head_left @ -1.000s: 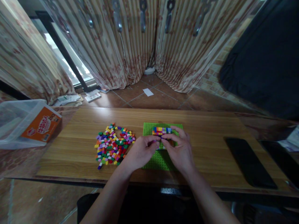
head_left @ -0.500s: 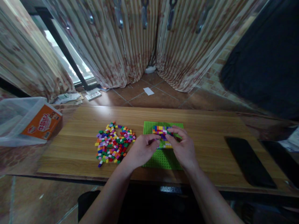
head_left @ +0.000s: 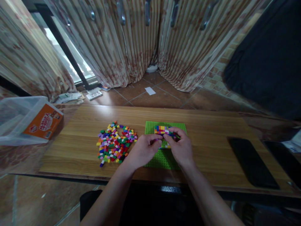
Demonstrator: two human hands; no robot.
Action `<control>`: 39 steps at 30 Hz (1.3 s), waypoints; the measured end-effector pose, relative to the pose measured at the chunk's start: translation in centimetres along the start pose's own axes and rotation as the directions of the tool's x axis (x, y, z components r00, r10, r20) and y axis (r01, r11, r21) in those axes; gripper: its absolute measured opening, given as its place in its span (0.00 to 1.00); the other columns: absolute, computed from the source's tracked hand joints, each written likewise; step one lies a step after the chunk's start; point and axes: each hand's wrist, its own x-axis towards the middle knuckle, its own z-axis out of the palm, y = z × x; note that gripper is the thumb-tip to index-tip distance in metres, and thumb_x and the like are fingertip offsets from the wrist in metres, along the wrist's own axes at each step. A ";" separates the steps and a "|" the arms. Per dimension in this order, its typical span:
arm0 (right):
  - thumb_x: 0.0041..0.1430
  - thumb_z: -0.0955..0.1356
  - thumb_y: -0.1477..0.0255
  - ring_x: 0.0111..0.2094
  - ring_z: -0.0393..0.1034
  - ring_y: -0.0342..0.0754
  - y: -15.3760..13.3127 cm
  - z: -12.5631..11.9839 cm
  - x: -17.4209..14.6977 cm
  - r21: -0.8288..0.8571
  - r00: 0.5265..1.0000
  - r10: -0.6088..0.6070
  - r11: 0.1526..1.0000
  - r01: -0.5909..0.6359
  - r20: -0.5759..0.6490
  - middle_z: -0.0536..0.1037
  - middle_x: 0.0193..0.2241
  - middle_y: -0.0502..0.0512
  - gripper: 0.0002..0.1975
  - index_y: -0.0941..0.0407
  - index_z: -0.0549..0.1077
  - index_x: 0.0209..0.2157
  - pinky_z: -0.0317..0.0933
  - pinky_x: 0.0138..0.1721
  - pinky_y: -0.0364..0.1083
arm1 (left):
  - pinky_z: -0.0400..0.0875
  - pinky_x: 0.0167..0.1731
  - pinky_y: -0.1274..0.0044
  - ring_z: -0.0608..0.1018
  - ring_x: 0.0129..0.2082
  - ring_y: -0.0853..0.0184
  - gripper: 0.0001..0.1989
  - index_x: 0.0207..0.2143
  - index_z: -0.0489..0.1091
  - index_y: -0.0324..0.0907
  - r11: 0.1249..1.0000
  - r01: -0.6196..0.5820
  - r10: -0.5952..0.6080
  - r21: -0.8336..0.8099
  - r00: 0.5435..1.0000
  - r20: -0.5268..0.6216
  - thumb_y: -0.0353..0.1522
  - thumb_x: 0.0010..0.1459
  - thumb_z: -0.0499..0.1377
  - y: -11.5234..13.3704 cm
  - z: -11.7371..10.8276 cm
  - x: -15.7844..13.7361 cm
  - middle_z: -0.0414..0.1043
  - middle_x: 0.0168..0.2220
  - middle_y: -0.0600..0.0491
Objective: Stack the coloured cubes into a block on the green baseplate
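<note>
A green studded baseplate [head_left: 162, 160] lies on the wooden table, partly under my hands. On it sits a low block of coloured toy bricks [head_left: 161, 128], with rows of yellow, red, white and blue. My left hand [head_left: 144, 150] pinches thumb and forefinger together at the block's near left side; whatever is between them is too small to make out. From the right, my right hand [head_left: 181, 147] curls over the block, its thumb close to the left fingertips and its forefinger reaching over the far edge. Much of the block is hidden by my fingers.
Many loose toy bricks [head_left: 115, 144] lie spread left of the baseplate. A clear plastic bin [head_left: 21, 122] with an orange label stands at the far left. A black phone-like slab [head_left: 252, 163] lies on the table [head_left: 211, 125] at right. Curtains [head_left: 131, 47] hang beyond.
My right hand has shifted slightly left and its thumb has come closer to my left fingertips. My left hand stays pinched in nearly the same place. The whole view has tilted slightly.
</note>
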 end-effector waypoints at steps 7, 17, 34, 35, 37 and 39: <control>0.50 0.72 0.62 0.42 0.72 0.53 -0.3 0.2 0.1 0.005 0.999 0.033 0.999 -0.033 0.007 0.77 0.41 0.57 0.15 0.55 0.76 0.38 0.66 0.46 0.54 | 0.55 0.22 0.80 0.63 0.22 0.73 0.15 0.42 0.78 0.38 0.999 0.032 -0.032 0.013 0.999 0.007 0.36 0.60 0.56 -0.4 -0.3 -0.1 0.65 0.22 0.58; 0.48 0.73 0.62 0.45 0.72 0.55 -0.1 0.4 0.1 0.038 0.998 0.057 0.998 -0.057 -0.009 0.79 0.44 0.59 0.17 0.55 0.78 0.39 0.63 0.51 0.56 | 0.56 0.23 0.81 0.62 0.23 0.73 0.15 0.41 0.77 0.36 1.000 0.016 -0.016 -0.006 1.000 0.019 0.36 0.60 0.55 -0.5 -0.5 0.0 0.66 0.24 0.57; 0.53 0.72 0.59 0.44 0.72 0.53 0.6 -0.1 0.6 0.247 0.992 0.110 0.961 -0.121 0.058 0.80 0.39 0.55 0.14 0.53 0.80 0.37 0.63 0.51 0.55 | 0.67 0.29 0.80 0.72 0.28 0.70 0.15 0.42 0.79 0.38 0.995 -0.020 0.025 0.095 0.998 -0.049 0.35 0.60 0.56 -1.2 -0.4 0.2 0.77 0.31 0.53; 0.53 0.71 0.59 0.44 0.72 0.53 0.5 -0.1 0.6 0.235 0.993 0.109 0.965 -0.119 0.054 0.80 0.39 0.55 0.14 0.53 0.79 0.37 0.63 0.50 0.54 | 0.67 0.29 0.80 0.72 0.28 0.70 0.15 0.42 0.79 0.38 0.994 -0.024 0.029 0.104 0.998 -0.048 0.35 0.60 0.55 -1.1 -0.5 0.2 0.77 0.31 0.53; 0.52 0.72 0.58 0.42 0.72 0.52 0.3 0.0 0.5 0.179 0.994 0.100 0.978 -0.107 0.046 0.80 0.39 0.55 0.15 0.53 0.79 0.37 0.63 0.49 0.54 | 0.67 0.29 0.80 0.72 0.26 0.70 0.15 0.42 0.79 0.39 0.992 -0.033 0.039 0.119 0.998 -0.044 0.34 0.60 0.55 -1.0 -0.4 0.1 0.77 0.30 0.54; 0.51 0.73 0.58 0.41 0.72 0.52 0.1 0.0 0.3 0.106 0.996 0.081 0.991 -0.084 0.033 0.79 0.38 0.55 0.16 0.53 0.79 0.38 0.63 0.47 0.53 | 0.67 0.28 0.80 0.72 0.26 0.70 0.15 0.43 0.79 0.39 0.991 -0.045 0.050 0.123 0.998 -0.041 0.34 0.60 0.55 -0.9 -0.4 0.0 0.77 0.30 0.54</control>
